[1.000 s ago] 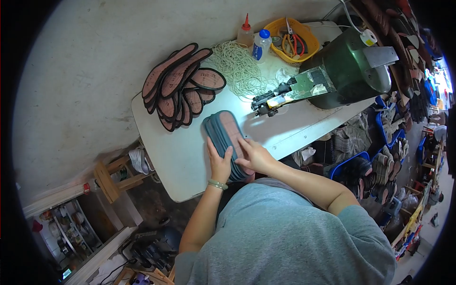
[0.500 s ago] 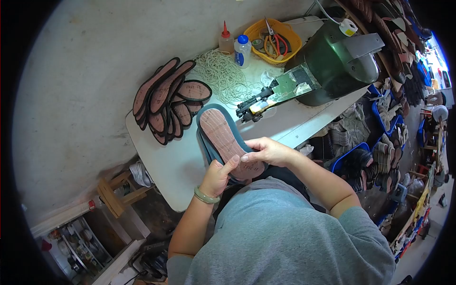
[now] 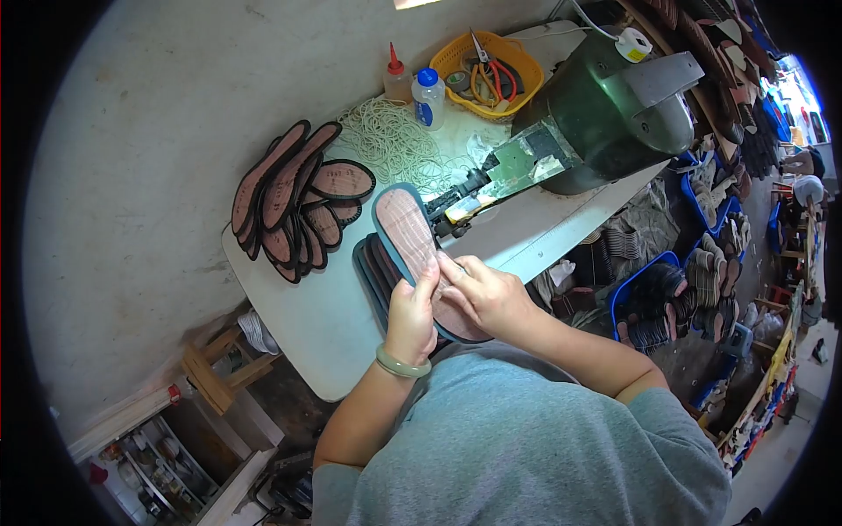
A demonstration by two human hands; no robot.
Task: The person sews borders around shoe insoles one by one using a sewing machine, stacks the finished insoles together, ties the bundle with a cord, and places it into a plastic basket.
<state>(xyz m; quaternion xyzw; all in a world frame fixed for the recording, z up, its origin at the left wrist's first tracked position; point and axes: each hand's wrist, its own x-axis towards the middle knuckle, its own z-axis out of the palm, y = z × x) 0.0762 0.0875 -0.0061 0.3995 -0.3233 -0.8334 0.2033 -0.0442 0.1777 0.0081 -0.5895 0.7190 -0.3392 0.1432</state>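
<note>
A shoe sole point(image 3: 407, 230) with a pinkish woven-looking top and a teal rim is tilted up in front of me. My left hand point(image 3: 412, 317) is closed on its left edge, thumb lying over the top face. From the right, my right hand point(image 3: 485, 294) grips the sole's lower half, its fingers bent over the face; part of the sole is hidden under them. Just beneath lie more dark, teal-edged soles point(image 3: 373, 279) on the white table point(image 3: 303, 324). The sewing machine's needle end point(image 3: 456, 210) is close beside the sole's right edge.
A green sewing machine point(image 3: 605, 123) stands on the table's right. Black-edged soles point(image 3: 285, 188) pile at left, beside tangled cord point(image 3: 390, 136). Behind are a red-tipped bottle point(image 3: 397, 83), a blue-capped bottle point(image 3: 428, 101) and a yellow basket point(image 3: 449, 61) with pliers. Blue crates point(image 3: 645, 279) hold soles.
The held sole has lifted away from the soles beneath it, which now show at its left. My right hand has moved further over its face. The whole view has shifted slightly.
</note>
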